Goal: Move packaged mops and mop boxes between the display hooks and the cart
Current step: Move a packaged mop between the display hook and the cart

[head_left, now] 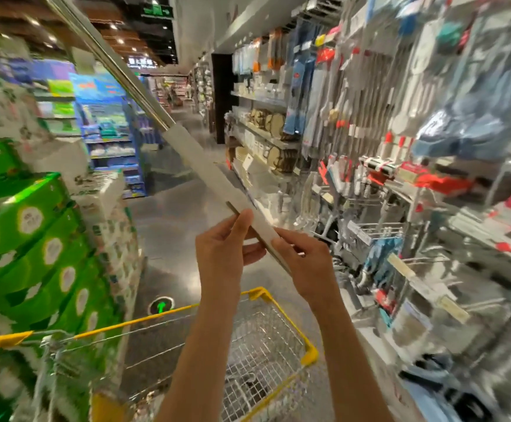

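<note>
Both hands — left point(228, 246), right point(304, 263) — you're gripping the mop point(205, 169), tilted above the cart point(278, 303).

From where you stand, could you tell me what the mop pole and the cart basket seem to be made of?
Mop pole: likely polished metal, given its silvery shine; the lower part has a matte white sleeve, material unclear. Cart: bare metal wire mesh, with a glossy yellow rim, probably plastic.

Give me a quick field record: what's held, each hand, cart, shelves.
held: mop, a long pole with a white sleeve, tilted up to the left
left hand: grips the mop's lower end
right hand: grips the mop just below the left
cart: yellow-rimmed wire basket under the hands; contents unclear
display: hanging goods on the right, blurred
</note>
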Demonstrator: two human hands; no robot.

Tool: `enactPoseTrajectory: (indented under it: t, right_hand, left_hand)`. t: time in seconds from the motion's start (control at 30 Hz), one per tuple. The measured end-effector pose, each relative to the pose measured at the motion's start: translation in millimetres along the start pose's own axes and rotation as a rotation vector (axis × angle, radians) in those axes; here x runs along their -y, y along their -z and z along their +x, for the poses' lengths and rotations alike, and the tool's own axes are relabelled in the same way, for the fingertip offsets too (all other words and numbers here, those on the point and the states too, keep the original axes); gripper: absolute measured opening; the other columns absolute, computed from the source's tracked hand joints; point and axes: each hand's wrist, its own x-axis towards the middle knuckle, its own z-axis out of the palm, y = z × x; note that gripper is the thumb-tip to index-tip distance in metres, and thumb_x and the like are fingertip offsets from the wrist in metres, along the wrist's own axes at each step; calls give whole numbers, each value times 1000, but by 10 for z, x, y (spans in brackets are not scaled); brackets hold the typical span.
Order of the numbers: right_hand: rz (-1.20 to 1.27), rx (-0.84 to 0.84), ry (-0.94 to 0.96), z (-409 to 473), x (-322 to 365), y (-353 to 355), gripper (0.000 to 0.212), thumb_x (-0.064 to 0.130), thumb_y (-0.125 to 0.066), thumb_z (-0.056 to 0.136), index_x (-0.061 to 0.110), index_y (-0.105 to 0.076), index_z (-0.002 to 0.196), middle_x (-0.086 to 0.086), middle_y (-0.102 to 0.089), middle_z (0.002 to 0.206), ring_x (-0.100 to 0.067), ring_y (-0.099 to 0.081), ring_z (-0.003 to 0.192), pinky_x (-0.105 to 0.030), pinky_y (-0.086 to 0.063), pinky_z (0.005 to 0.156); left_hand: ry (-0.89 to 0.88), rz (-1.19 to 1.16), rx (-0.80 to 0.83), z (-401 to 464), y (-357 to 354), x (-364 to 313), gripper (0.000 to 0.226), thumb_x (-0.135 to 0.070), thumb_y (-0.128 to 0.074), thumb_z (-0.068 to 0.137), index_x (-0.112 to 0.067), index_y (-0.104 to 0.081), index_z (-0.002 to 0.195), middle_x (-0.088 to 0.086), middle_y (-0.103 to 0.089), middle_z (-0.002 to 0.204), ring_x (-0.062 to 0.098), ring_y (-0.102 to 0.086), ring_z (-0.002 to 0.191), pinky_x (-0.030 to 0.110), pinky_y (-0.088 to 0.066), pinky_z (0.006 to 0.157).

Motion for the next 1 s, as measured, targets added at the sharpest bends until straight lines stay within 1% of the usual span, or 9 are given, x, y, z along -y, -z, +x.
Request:
enactPoseTrajectory:
  t: [0.17, 0.33, 0.47, 0.53, 0.63, 0.73, 0.83, 0.93, 1.0]
  right_hand:
    - [-24, -115, -114, -183, -334, 719, 24, 31, -69, 91, 55, -73, 93, 26, -74, 89, 8, -66, 80, -10, -47, 70]
    - [-97, -177, -231, -427, -544, 1409, 38, 30, -70, 92, 66, -68, 81, 36, -70, 89, 14, -65, 87, -5, -46, 72]
    - [-77, -218, -320, -603, -710, 1901, 29, 28, -66, 95, 52, -75, 82, 20, -71, 77, -2, -64, 71, -15, -47, 62]
    - [-55, -280, -378, -684, -825, 2112, 33, 17, -67, 95, 46, -78, 82, 20, -70, 73, 4, -63, 65, -9, -46, 58]
    - [-37, -320, -478, -820, -962, 2401, 17, 21, -65, 96, 34, -77, 94, 26, -73, 76, 14, -63, 68, -6, -44, 61]
    - [-46, -328, -552, -945, -1040, 2669, 21, 27, -61, 99, 42, -73, 93, 19, -76, 83, 5, -65, 73, -15, -49, 68]
    - [-13, -392, -614, -1054, -1113, 2883, 17, 29, -60, 99, 30, -76, 106, 8, -75, 91, -8, -65, 82, -28, -52, 78]
    - [16, -490, -648, -1136, -1177, 3031, 15, 30, -63, 98, 36, -76, 95, 3, -77, 93, -21, -71, 91, -39, -58, 85]
    - [-4, -533, -669, -1178, -1226, 3123, 15, 26, -62, 99, 26, -76, 101, 4, -77, 97, -22, -71, 97, -44, -56, 92]
  left_hand:
    - [55, 24, 134, -192, -577, 461, 18, -28, -70, 93, -17, -81, 84, 16, -76, 85, 36, -75, 73, 38, -64, 67]
    - [108, 50, 176, -420, -1157, 918, 12, -26, -77, 87, -14, -80, 84, 17, -76, 82, 28, -71, 68, 34, -60, 63]
    - [189, 36, 238, -573, -1589, 1268, 12, -22, -79, 85, -11, -79, 90, 7, -78, 80, 19, -74, 74, 28, -59, 64]
    - [199, 44, 284, -647, -1787, 1420, 1, -17, -79, 85, -16, -79, 85, 5, -77, 78, 15, -73, 74, 32, -60, 67]
    - [177, 46, 358, -764, -2057, 1623, 7, -12, -79, 84, -17, -79, 89, 6, -78, 83, 16, -73, 77, 32, -60, 71]
    - [166, 70, 435, -888, -2287, 1801, 17, -21, -82, 78, -16, -81, 94, 7, -78, 87, 19, -74, 81, 36, -60, 76]
    - [136, 127, 486, -1006, -2494, 1960, 20, -33, -82, 77, -28, -81, 96, 1, -79, 88, 16, -76, 83, 31, -58, 73]
    - [104, 169, 542, -1114, -2677, 2054, 23, -46, -79, 74, -33, -81, 93, -4, -79, 84, 13, -75, 81, 32, -59, 72]
    - [118, 192, 570, -1153, -2776, 2109, 19, -49, -78, 72, -40, -80, 89, -6, -78, 82, 12, -76, 80, 33, -59, 72]
